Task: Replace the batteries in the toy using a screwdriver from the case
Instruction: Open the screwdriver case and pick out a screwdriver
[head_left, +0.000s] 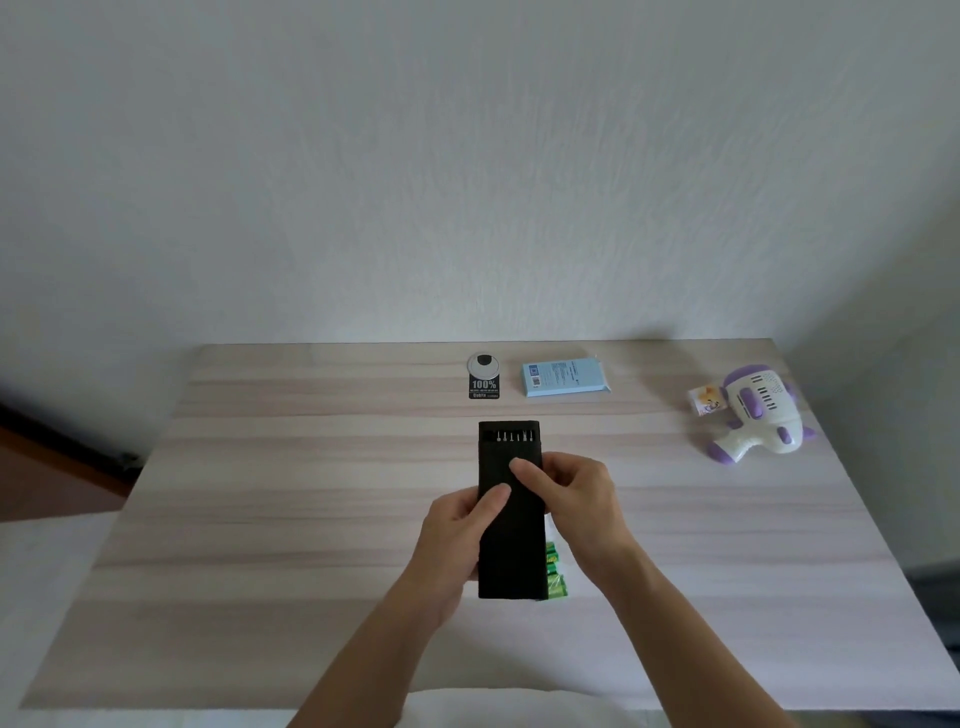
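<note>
Both hands are on the black screwdriver case (511, 519), held above the table (311, 519). Left hand (457, 540) grips the left edge with thumb across the face; right hand (576, 499) grips the right edge with fingertips on the face. The far end is slid partly open, exposing a row of silver bits. My read: one hand steadies the sleeve while the other works the inner tray out, so the driver isn't reachable yet. Green batteries (555, 571) lie on the table just beside and partly behind the case, close for the swap. The white-and-purple toy (758, 410) sits well apart at far right, untouched. Near the back edge, a blue box (565, 376) has print too small to read, and a black tag (484, 387) reads "100%".
</note>
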